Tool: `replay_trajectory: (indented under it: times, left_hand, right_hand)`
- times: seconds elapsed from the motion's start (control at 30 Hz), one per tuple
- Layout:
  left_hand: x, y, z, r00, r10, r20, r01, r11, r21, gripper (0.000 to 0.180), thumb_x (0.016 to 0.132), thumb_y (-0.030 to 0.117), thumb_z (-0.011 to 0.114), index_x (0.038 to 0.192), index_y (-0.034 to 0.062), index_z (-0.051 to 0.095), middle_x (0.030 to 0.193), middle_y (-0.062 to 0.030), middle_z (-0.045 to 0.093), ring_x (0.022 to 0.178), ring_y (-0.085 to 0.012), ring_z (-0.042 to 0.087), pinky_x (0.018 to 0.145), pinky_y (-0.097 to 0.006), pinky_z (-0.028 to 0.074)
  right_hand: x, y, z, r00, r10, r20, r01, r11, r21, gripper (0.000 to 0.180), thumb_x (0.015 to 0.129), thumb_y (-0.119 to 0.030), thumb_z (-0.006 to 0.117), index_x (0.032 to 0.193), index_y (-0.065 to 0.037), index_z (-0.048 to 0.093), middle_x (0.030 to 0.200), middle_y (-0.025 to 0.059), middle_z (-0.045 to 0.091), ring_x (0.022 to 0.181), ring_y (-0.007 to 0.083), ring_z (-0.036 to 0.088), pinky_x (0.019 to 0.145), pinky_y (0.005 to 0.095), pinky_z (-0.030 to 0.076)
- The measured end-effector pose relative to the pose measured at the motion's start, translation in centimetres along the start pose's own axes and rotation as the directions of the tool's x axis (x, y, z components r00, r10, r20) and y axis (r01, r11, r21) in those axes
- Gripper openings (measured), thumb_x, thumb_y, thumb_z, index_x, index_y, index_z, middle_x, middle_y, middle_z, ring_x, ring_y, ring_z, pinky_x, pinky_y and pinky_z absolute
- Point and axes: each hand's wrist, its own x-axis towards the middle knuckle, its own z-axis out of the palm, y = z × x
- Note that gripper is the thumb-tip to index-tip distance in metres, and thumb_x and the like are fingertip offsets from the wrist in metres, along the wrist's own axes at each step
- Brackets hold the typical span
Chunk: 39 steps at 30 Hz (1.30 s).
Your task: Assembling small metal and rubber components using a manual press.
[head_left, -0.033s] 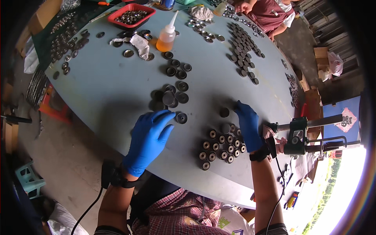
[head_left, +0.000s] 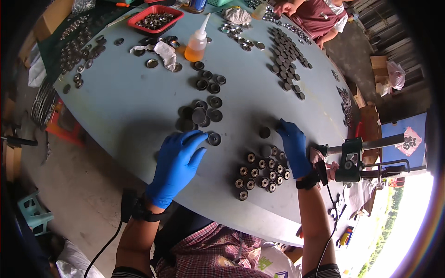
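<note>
A: The left hand, open and grasping nothing, lies flat just left of the centre, fingertips beside one round metal part.

B: The right hand, also released, touches the table above the standing cluster of parts; better take one piece at a time.

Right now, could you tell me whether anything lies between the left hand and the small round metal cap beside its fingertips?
Nothing visible does. The left hand lies flat on the table, its fingertips just short of the cap, with only bare tabletop between them. The pile of caps sits farther off.
</note>
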Motion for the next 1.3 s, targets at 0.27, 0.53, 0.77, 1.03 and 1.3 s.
replay_trajectory:
  times: [0.27,0.53,0.77,1.03,1.3]
  left_hand:
    - [0.2,0.7,0.6,0.994,0.105,-0.001,-0.105,0.993,0.053,0.032,0.081,0.012,0.072,0.112,0.0089,0.063,0.107,-0.0085,0.065,0.095,-0.0308,0.062,0.081,-0.042,0.048]
    - [0.9,0.5,2.6,0.995,0.071,0.071,-0.087,0.962,0.258,0.041,0.076,0.016,0.076,0.114,0.0076,0.062,0.115,-0.0079,0.059,0.103,-0.0311,0.056,0.087,-0.045,0.045]
    - [-0.2,0.1,-0.6,0.996,-0.028,0.08,-0.005,0.925,0.38,0.048,0.075,0.02,0.079,0.117,0.0086,0.059,0.108,-0.0098,0.055,0.096,-0.0299,0.055,0.082,-0.043,0.042]
    - [-1.0,-1.5,-0.6,0.99,-0.107,0.095,0.067,0.933,0.354,0.035,0.075,0.017,0.079,0.103,0.0087,0.061,0.105,-0.0099,0.057,0.09,-0.032,0.058,0.077,-0.044,0.047]
    - [0.1,-1.0,0.2,0.995,-0.063,0.072,0.025,0.897,0.441,0.012,0.085,0.01,0.066,0.097,0.0093,0.061,0.086,-0.0103,0.062,0.074,-0.0331,0.061,0.064,-0.044,0.048]
  right_hand:
    - [1.2,-1.2,-0.8,0.987,0.076,0.14,-0.077,0.997,0.007,0.031,0.084,-0.02,0.068,0.113,-0.008,0.068,0.104,0.0168,0.068,0.094,0.0367,0.065,0.081,0.0425,0.052]
    - [0.1,0.0,-0.9,0.996,0.027,0.09,-0.046,0.975,0.216,0.03,0.084,-0.018,0.069,0.111,-0.006,0.069,0.104,0.0165,0.068,0.092,0.0367,0.066,0.082,0.043,0.052]
    - [-2.1,-14.2,0.6,0.962,-0.24,0.129,0.146,0.855,0.497,0.032,0.082,-0.016,0.072,0.111,-0.006,0.066,0.101,0.0174,0.065,0.098,0.0354,0.062,0.083,0.0418,0.052]
    - [-2.2,-16.6,1.0,0.936,-0.352,-0.013,0.334,0.877,0.346,0.015,0.087,-0.011,0.064,0.101,-0.005,0.062,0.083,0.0149,0.062,0.073,0.0328,0.064,0.062,0.0413,0.052]
    - [-15.2,-7.6,-9.4,0.851,0.327,0.41,-0.488,0.781,0.39,0.017,0.088,-0.004,0.061,0.104,-0.002,0.067,0.084,0.0117,0.07,0.072,0.0216,0.068,0.064,0.0334,0.052]
